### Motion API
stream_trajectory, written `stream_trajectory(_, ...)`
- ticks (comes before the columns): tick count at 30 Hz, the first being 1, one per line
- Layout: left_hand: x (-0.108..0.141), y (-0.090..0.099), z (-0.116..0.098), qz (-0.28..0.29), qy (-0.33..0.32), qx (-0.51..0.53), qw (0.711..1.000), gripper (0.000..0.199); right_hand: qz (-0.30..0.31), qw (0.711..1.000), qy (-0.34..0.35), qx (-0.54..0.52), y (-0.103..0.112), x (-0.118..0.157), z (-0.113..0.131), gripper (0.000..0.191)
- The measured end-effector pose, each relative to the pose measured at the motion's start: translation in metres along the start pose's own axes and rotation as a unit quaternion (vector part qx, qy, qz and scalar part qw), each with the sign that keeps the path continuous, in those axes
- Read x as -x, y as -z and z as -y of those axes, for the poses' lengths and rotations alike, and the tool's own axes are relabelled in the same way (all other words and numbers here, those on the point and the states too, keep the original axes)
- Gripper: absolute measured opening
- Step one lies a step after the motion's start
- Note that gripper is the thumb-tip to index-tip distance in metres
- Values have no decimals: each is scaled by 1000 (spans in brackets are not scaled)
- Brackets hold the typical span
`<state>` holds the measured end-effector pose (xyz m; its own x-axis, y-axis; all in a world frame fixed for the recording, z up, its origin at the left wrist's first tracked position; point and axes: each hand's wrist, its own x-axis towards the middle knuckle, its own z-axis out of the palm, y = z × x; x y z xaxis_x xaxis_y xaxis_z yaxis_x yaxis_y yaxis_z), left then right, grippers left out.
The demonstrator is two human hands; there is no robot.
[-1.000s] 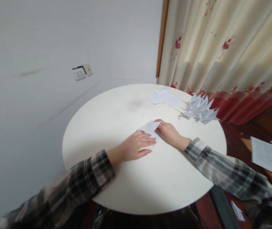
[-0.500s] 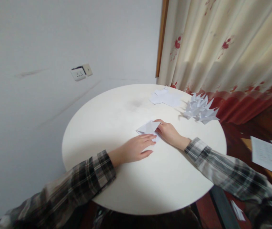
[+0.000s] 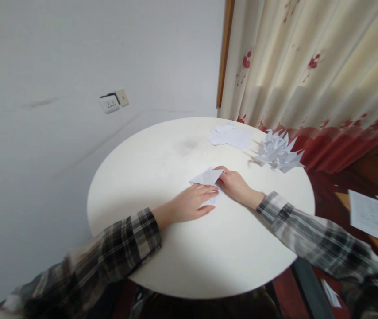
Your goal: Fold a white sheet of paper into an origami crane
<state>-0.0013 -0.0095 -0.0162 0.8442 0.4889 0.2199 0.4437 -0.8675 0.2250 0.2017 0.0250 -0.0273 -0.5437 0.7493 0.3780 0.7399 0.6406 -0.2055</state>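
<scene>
A folded piece of white paper [image 3: 205, 177] lies at the middle of the round table, between my hands. My left hand [image 3: 192, 203] rests over its near part, fingers stretched out and the thumb apart, covering some of the paper. My right hand [image 3: 233, 182] pinches the paper's right corner; its fingertips are partly hidden behind a raised flap. A small bit of the paper shows below the left fingers.
On the white table [image 3: 136, 164], flat paper sheets [image 3: 235, 136] lie at the back and a pile of folded paper cranes [image 3: 278, 150] at the right. A wall socket [image 3: 109, 103] is at the left; a curtain [image 3: 291, 66] hangs behind. Written papers [image 3: 371, 217] lie at the far right.
My left hand has shifted slightly up, its thumb moving closer to the paper. My right hand and the paper stay in about the same place.
</scene>
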Motion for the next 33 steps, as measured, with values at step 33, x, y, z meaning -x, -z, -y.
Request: stream_trajectory(33,4,-1,-17,-13,21,34,999,42,-1,1000,-6,13,-1,-5,-1,21)
